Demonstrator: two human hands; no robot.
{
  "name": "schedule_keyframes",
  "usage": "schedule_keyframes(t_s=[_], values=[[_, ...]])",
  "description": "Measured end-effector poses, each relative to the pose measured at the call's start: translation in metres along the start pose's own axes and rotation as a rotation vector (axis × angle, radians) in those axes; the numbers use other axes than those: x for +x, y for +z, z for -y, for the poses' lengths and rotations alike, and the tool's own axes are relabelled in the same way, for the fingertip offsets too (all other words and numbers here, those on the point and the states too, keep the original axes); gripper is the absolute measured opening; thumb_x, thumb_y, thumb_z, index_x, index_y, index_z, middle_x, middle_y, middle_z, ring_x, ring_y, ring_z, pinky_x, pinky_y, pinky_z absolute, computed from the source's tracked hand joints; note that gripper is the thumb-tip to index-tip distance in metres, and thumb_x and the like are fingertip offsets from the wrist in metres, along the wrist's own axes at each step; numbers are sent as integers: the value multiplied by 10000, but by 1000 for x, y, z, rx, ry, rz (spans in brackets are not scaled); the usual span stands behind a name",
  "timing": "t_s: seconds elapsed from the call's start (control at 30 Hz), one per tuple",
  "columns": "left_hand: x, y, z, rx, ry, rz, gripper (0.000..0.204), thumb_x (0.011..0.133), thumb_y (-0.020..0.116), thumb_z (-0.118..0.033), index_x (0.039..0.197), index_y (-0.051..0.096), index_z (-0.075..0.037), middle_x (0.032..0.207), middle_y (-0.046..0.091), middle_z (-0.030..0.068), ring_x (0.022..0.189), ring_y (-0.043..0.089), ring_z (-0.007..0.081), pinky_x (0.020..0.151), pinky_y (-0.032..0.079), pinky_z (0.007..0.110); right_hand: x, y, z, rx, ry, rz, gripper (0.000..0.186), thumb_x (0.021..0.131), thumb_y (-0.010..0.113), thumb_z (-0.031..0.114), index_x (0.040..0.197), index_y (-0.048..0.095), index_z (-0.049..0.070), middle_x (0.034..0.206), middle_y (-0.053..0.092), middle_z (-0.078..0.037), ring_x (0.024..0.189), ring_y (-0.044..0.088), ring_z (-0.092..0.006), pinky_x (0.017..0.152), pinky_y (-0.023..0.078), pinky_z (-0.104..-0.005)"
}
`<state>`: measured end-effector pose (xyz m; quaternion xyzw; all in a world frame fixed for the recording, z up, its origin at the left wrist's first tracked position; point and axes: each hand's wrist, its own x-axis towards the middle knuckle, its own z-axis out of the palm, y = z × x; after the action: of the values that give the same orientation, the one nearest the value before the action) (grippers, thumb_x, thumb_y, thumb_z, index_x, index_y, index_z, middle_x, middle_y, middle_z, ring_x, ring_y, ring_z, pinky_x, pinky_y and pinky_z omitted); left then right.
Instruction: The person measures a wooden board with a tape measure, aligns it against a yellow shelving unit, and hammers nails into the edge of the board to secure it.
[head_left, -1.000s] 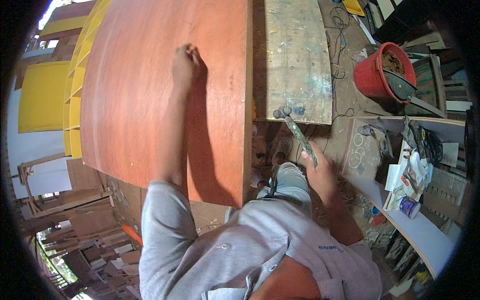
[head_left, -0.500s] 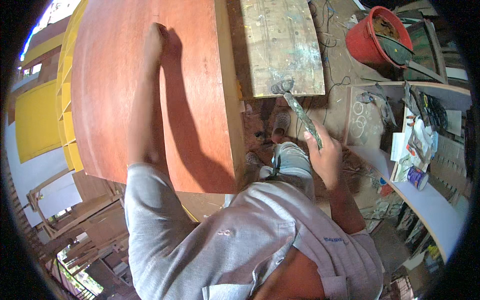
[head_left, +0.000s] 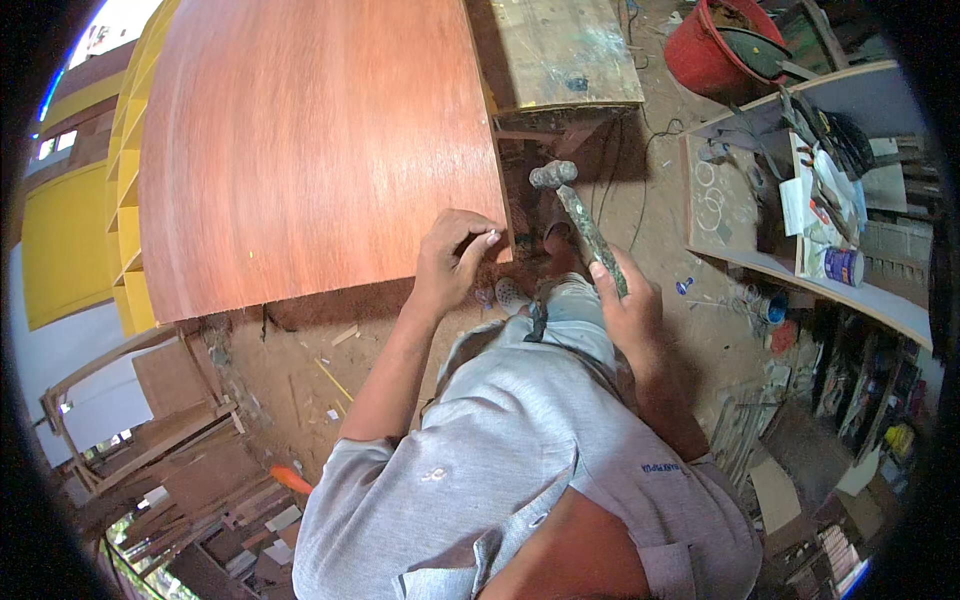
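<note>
My right hand (head_left: pixel 632 308) is wrapped round the paint-stained handle of a hammer (head_left: pixel 588 226). The hammer's rounded metal head points away from me, over the gap beside the panel and short of the plywood bench. At the near right corner of a large reddish-brown wood panel (head_left: pixel 310 150), my left hand (head_left: pixel 448 262) is closed in a pinch. A tiny pale spot shows at its fingertips, too small to name. The panel's right edge runs just beyond those fingers.
A stained plywood bench top (head_left: pixel 555 60) lies beyond the panel's right side. Farther right are a red bucket (head_left: pixel 700 60) and an open wooden box (head_left: pixel 715 190) with bags and a purple can (head_left: pixel 843 266). Yellow slatted framework (head_left: pixel 125 215) stands left. Cables cross the floor.
My left hand has come back from far out on the panel to its near right corner, fingers now pinched. The hammer head has left its place over the plywood bench. The view has shifted.
</note>
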<state>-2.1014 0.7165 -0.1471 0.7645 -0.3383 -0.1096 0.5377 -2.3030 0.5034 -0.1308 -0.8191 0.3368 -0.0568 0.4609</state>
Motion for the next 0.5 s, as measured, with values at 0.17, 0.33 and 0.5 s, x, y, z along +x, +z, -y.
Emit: schedule_keyframes(t_s=[0.17, 0.33, 0.5], values=[[-11, 4, 18, -60, -130, 17, 137, 981, 791, -80, 1113, 798, -45, 1005, 781, 109, 974, 726, 241, 856, 577, 349, -40, -5, 3, -14, -26, -34, 467, 1070, 687, 393, 1421, 694, 86, 1111, 771, -280, 1070, 750, -482, 926, 586, -521], [-8, 1, 17, 97, 11, 84, 118, 956, 810, -71, 1073, 819, -66, 980, 781, 106, 950, 723, 259, 872, 576, 369, -63, -1, -3, -83, 83, -68, 416, 1064, 712, 327, 1364, 716, 39, 1055, 791, -230, 992, 802, -313, 882, 594, -415], [-8, 2, 14, 124, 17, 64, 110, 946, 820, -82, 1055, 822, -68, 969, 782, 109, 945, 720, 270, 875, 573, 382, -70, 2, -1, 7, -55, -119, 392, 1069, 694, 382, 1370, 718, 131, 1062, 788, -225, 990, 761, -472, 833, 603, -508]])
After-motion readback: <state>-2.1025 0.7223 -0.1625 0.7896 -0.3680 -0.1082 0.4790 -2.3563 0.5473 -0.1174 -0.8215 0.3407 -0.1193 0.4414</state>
